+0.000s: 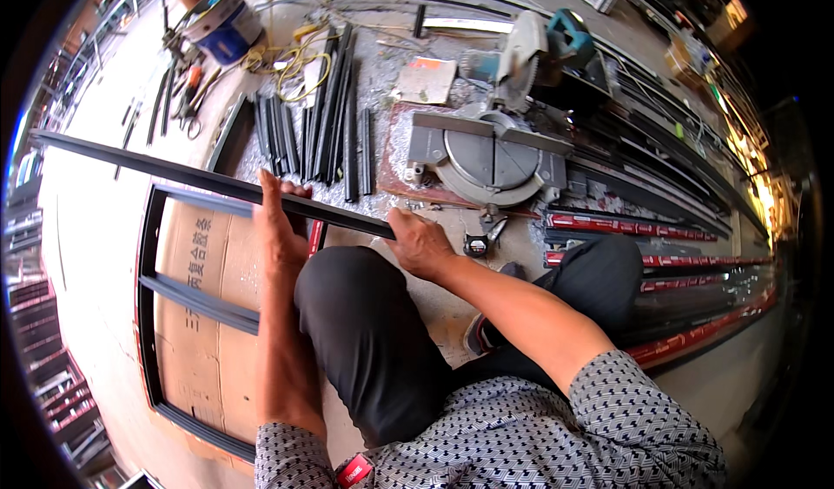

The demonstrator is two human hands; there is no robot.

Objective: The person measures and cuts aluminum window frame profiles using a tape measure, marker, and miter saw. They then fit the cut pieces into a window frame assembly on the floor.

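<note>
A long black metal profile bar [174, 169] slants across in front of me, its far end out to the left. My left hand [280, 215] grips it partway along, thumb up over its near side. At the bar's right end, my right hand [419, 243] is closed around it, just beyond my raised knee. Below the bar on the left lies a dark rectangular frame [148, 333] with a crossbar [200, 302], resting on a flattened cardboard sheet [195, 237]. A mitre saw [495, 155] stands on the floor past my right hand.
Several cut black profiles [339, 115] lie beyond the bar. A tape measure [475, 245] sits near my foot. Long profiles with red wrapping [625, 226] are stacked at the right. A bucket [221, 29], yellow cord [300, 72] and another piece of cardboard [426, 81] are farther off.
</note>
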